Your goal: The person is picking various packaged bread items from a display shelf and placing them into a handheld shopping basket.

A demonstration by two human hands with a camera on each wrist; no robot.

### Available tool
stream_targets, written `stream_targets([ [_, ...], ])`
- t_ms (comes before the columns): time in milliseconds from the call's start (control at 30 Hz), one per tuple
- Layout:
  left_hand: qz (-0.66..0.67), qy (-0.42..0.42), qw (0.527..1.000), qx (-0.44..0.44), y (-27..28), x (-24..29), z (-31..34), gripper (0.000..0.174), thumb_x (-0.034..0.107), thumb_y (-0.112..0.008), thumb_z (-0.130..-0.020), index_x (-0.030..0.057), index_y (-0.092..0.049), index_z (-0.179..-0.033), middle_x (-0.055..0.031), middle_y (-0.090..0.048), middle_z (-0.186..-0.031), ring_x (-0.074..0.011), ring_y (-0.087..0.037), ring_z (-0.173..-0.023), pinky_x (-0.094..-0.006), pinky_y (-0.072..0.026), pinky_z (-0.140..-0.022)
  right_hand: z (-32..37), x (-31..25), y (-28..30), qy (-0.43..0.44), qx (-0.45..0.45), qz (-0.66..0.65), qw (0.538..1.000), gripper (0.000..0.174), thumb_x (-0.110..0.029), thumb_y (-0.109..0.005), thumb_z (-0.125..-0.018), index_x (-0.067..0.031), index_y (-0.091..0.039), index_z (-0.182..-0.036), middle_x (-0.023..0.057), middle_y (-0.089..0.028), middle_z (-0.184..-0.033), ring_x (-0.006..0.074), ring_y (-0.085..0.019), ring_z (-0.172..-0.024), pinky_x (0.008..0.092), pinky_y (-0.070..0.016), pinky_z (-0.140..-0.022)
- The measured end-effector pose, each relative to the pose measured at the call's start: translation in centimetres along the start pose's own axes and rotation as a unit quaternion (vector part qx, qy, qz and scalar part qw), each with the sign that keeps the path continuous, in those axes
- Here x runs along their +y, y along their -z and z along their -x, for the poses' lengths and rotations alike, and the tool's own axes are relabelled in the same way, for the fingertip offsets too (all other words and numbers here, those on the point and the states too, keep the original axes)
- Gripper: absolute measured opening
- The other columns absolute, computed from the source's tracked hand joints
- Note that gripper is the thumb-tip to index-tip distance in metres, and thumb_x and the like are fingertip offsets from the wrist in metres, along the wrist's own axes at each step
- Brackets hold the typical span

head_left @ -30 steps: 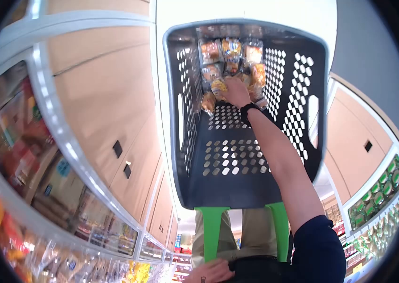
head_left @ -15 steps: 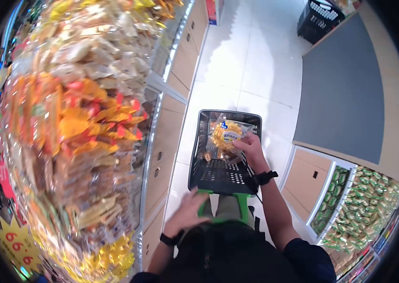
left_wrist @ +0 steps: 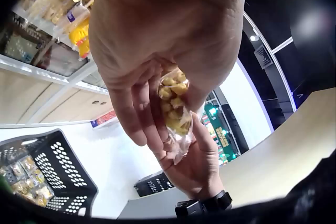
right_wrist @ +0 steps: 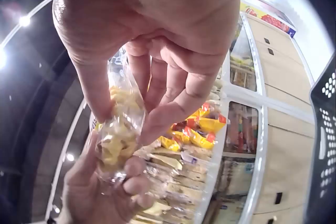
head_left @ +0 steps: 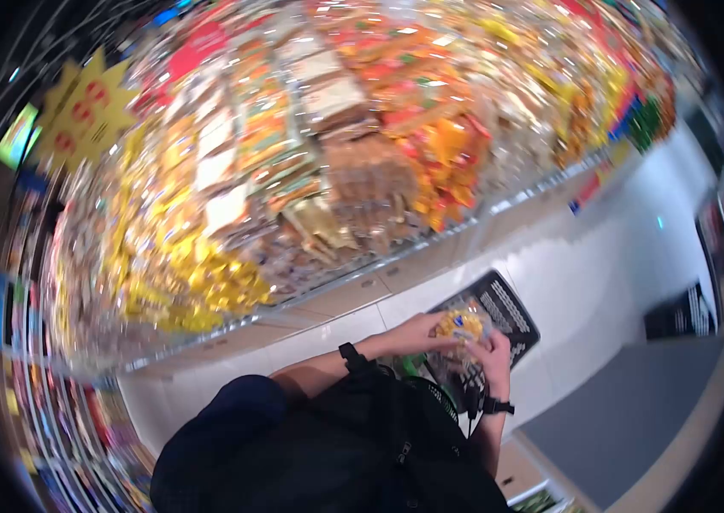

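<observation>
A clear bag of yellow, chunky snack (head_left: 463,323) is held between both hands in front of the body, over the dark basket. My left hand (head_left: 420,336) grips one end of it, thumb and fingers on opposite sides. At the other end, my right hand (head_left: 495,355) pinches the bag by its edge. Seen from the left wrist, the yellow pieces in the bag (left_wrist: 175,98) show edge-on between the palm and the fingers. The right wrist view has the bag (right_wrist: 121,134) upright, with the left hand (right_wrist: 102,198) beneath it.
A black perforated basket (left_wrist: 73,169) with several packaged snacks (left_wrist: 31,179) stands on the white floor. Shelves heaped with bagged goods (head_left: 336,137) run along the far side. A grey-topped counter (head_left: 618,419) is at the right, with another dark basket (head_left: 678,315) beyond it.
My right hand has lifted the snack bag out of the basket, and the left hand has come to hold it too. The view has swung toward the shelves on the left.
</observation>
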State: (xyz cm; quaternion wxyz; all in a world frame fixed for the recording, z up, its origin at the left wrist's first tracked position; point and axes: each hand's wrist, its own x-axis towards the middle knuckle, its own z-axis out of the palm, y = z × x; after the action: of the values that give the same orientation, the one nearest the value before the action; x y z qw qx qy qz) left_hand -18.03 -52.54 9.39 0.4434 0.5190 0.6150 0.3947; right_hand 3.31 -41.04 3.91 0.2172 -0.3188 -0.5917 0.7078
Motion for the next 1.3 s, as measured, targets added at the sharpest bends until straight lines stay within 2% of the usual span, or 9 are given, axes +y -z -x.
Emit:
stream_targets([
  [133,-0.048,0.090,0.994,0.029,2.1,-1.0,4.5,0.051,0.040,-0.067,-0.096,0.0003,-0.054,-0.124,-0.0117,-0.071,-0.076,-0.0193,-0.068,-0.069,-0.0325,-0.0516,-0.063,-1.1,3.8,-2.7,0.023,0.018,0.005,1.000,0.026,-0.008,-0.073,-0.089,0.0019,-0.066,-0.112,0.0048,-0.069,-0.095,0.0104,-0.063,-0.086,0.0255,-0.0504,-0.072],
  [433,0.029,0.108,0.961,0.253,7.9,-3.1,15.2,0.044,0.038,-0.070,-0.095,0.0004,-0.058,-0.116,-0.0082,-0.070,-0.078,-0.0153,-0.069,-0.066,-0.0295,-0.0528,-0.063,2.5,13.9,-7.3,-0.163,-0.132,0.159,0.965,0.032,-0.023,-0.072,-0.094,0.0015,-0.069,-0.114,0.0018,-0.069,-0.086,0.0056,-0.059,-0.074,0.0231,-0.0472,-0.068],
  [633,0.017,0.108,0.964,0.241,12.3,-2.5,19.9,0.041,0.037,-0.070,-0.094,0.0022,-0.059,-0.112,-0.0134,-0.070,-0.078,-0.0224,-0.070,-0.069,-0.0323,-0.0526,-0.064,4.2,16.0,-10.6,-0.075,-0.001,0.231,0.970,0.032,-0.028,-0.071,-0.092,0.0032,-0.074,-0.101,0.0107,-0.073,-0.085,0.0144,-0.067,-0.077,0.0310,-0.0517,-0.071],
  [733,-0.111,-0.014,0.970,0.217,15.9,-1.8,23.4,0.034,0.032,-0.072,-0.093,0.0044,-0.057,-0.108,-0.0215,-0.067,-0.084,-0.0421,-0.064,-0.076,-0.0431,-0.0489,-0.064,5.3,16.4,-13.1,-0.048,0.071,0.327,0.941,0.030,-0.027,-0.073,-0.089,0.0020,-0.073,-0.097,0.0153,-0.073,-0.082,0.0225,-0.069,-0.075,0.0353,-0.0531,-0.071],
  [867,-0.055,-0.102,0.969,0.216,21.2,-4.0,29.2,0.034,0.030,-0.074,-0.091,0.0036,-0.058,-0.105,-0.0191,-0.068,-0.083,-0.0394,-0.064,-0.073,-0.0420,-0.0483,-0.062,6.6,16.5,-17.6,-0.070,0.164,0.460,0.870,0.032,-0.030,-0.074,-0.087,0.0000,-0.072,-0.097,0.0224,-0.071,-0.084,0.0377,-0.070,-0.078,0.0445,-0.0529,-0.071],
  [967,-0.050,-0.149,0.956,0.249,24.5,-7.1,33.8,0.036,0.030,-0.078,-0.089,0.0020,-0.060,-0.103,-0.0148,-0.060,-0.070,-0.0246,-0.059,-0.060,-0.0349,-0.0464,-0.058,7.3,16.6,-19.9,-0.049,0.172,0.527,0.831,0.036,-0.028,-0.073,-0.088,0.0033,-0.071,-0.105,0.0202,-0.073,-0.086,0.0275,-0.072,-0.075,0.0378,-0.0532,-0.069],
  [1167,-0.092,-0.083,0.940,0.318,30.6,-6.7,41.4,0.045,0.026,-0.082,-0.085,-0.0015,-0.062,-0.113,-0.0118,-0.052,-0.063,-0.0159,-0.052,-0.055,-0.0303,-0.0426,-0.053,9.0,13.9,-25.3,-0.177,0.136,0.521,0.824,0.043,-0.037,-0.071,-0.086,0.0049,-0.074,-0.096,0.0244,-0.073,-0.087,0.0356,-0.073,-0.086,0.0441,-0.0539,-0.077],
  [1200,-0.074,-0.107,0.930,0.345,31.4,-6.6,42.4,0.047,0.034,-0.079,-0.086,-0.0032,-0.061,-0.108,-0.0170,-0.058,-0.063,-0.0328,-0.061,-0.056,-0.0413,-0.0455,-0.054,9.5,15.4,-25.3,-0.168,0.119,0.553,0.807,0.039,-0.036,-0.069,-0.087,0.0020,-0.075,-0.096,0.0245,-0.073,-0.088,0.0369,-0.072,-0.090,0.0441,-0.0539,-0.080],
  [1300,-0.181,-0.164,0.827,0.506,34.0,-5.4,44.4,0.047,0.034,-0.079,-0.085,-0.0028,-0.061,-0.108,-0.0157,-0.059,-0.063,-0.0331,-0.061,-0.055,-0.0403,-0.0469,-0.052,10.5,16.3,-26.7,-0.169,0.090,0.584,0.789,0.036,-0.033,-0.067,-0.087,-0.0005,-0.075,-0.101,0.0231,-0.073,-0.091,0.0374,-0.071,-0.094,0.0433,-0.0543,-0.084],
])
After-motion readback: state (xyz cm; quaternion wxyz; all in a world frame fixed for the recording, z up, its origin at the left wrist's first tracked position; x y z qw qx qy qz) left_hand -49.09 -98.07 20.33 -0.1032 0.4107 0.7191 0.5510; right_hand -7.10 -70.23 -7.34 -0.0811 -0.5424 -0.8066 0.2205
